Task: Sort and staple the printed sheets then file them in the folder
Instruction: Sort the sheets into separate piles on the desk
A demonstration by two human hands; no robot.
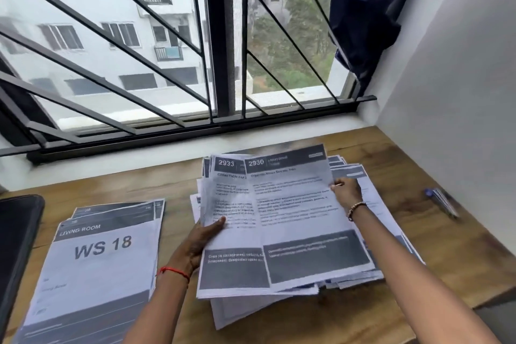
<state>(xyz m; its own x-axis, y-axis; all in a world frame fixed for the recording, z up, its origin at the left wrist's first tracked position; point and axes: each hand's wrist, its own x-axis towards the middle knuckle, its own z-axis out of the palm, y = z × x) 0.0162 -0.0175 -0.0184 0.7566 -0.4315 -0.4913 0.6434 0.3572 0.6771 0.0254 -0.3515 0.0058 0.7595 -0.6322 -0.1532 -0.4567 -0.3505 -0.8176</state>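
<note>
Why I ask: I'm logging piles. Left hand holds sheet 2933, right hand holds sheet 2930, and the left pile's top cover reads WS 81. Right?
No: the head view shows the cover reads WS 18, not WS 81. The rest stands: the left hand holds sheet 2933 and the right hand holds sheet 2930.
</note>
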